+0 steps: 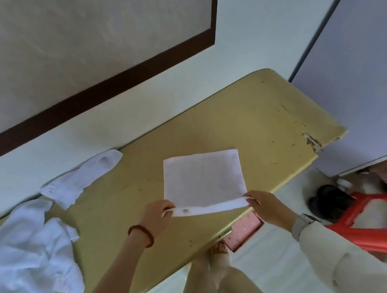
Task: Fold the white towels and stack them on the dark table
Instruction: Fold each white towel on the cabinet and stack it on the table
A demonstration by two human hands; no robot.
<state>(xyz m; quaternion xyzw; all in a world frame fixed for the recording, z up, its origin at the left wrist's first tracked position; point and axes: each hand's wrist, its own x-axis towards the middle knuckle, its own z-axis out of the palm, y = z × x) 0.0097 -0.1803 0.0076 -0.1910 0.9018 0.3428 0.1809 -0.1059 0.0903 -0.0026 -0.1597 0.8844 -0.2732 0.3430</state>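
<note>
A white towel (203, 178) is seen lying flat on the yellowish table (256, 120), its near edge lifted off the surface. That edge is pinched at one corner by the left hand (155, 216) and at the other by the right hand (264, 204); the fingers of each hand are closed on the cloth, and a small label is seen on the raised strip just beside the left fingers. A bead bracelet (141, 235) is worn on the left wrist and a watch (302, 223) on the right.

Well to the left of the left fingers, a loosely folded towel (81, 179) is laid against the wall (44, 150), and nearer the person a crumpled pile of white towels (29, 254) is spread over the table's left end. Nothing is placed between the fingers and the far edge of the held towel.

Below the right fingers, under the table edge, a pink box (244, 231) is seen on the floor; what it holds cannot be told. To the right of the right hand a red plastic stool (386, 221) is found, with a dark object behind it too blurred to name. A grey panel (360, 81) is stood beyond the table's right end.
</note>
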